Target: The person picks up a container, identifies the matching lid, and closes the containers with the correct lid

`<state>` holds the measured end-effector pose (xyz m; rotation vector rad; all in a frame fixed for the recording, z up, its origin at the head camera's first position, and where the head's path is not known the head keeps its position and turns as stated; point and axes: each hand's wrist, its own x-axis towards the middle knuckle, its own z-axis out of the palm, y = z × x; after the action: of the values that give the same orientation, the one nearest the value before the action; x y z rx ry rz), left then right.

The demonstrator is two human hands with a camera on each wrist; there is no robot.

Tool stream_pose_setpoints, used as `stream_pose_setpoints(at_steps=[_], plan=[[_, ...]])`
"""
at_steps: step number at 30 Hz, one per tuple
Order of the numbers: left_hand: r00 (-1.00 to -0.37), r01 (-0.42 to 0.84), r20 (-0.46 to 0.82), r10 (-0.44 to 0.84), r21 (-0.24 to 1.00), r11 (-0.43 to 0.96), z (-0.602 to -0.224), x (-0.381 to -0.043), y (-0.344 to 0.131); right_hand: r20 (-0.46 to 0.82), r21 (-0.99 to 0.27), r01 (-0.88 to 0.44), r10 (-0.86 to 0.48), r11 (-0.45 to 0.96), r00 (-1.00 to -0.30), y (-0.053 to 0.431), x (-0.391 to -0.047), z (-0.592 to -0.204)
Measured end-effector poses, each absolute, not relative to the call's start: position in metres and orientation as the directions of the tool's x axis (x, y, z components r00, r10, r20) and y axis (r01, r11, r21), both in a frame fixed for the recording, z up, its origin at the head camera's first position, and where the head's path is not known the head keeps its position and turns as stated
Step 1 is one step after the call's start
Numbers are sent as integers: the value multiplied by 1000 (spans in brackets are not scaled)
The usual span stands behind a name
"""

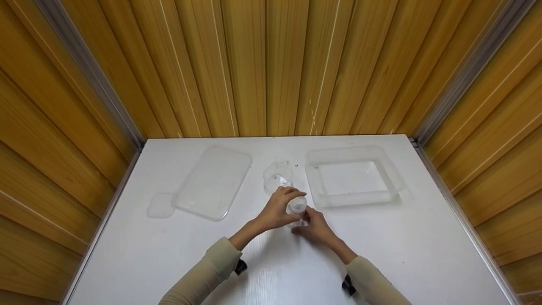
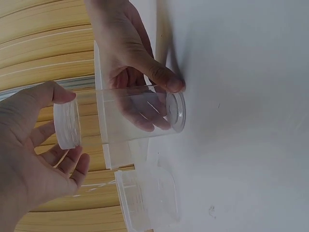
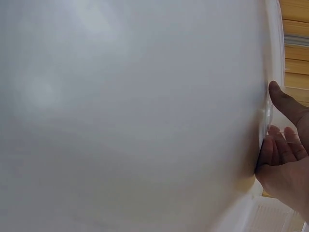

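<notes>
A clear plastic jar (image 2: 94, 118) with a whitish screw lid (image 2: 67, 125) stands upright between the two hands, its base at or close to the white table (image 1: 271, 275). Thumb and fingers of my left hand (image 1: 277, 210) grip the lid from above. Lower down, my right hand (image 1: 318, 228) holds the jar near its base, with the thumb on the near side and the fingers seen through the wall in the left wrist view. Just beyond the left hand sits a clear faceted tub (image 1: 278, 176). The right wrist view shows mostly table, with fingers at its right edge.
A large translucent rectangular box (image 1: 360, 198) stands at the back right. To the left lies a big flat translucent lid (image 1: 216, 182), with a small rounded-square lid (image 1: 161, 206) beside it. Wood-patterned panels (image 1: 271, 67) rise behind the table and at both sides.
</notes>
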<state>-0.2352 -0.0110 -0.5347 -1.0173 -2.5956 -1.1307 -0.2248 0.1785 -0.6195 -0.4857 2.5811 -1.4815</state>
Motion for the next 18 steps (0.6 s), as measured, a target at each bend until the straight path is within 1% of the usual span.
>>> stream_pose_setpoints(at_steps=[5,11,14,18], plan=[[-753,637,364,547,613,468,-538,-236,-11,75,-857,-239,-349,456,-934,179,-225,-620],[-752,621,315,579,633,462,-533,-236,-13,109,-845,-292,-390,448,-914,179,-226,-620],[-777,603,321,541,624,496,-533,-235,-11,109,-845,-290,-386,449,-916,179,-226,-621],[-803,594,364,471,552,586,-534,-234,-9,99,-852,-266,-362,451,-927,179,-226,-621]])
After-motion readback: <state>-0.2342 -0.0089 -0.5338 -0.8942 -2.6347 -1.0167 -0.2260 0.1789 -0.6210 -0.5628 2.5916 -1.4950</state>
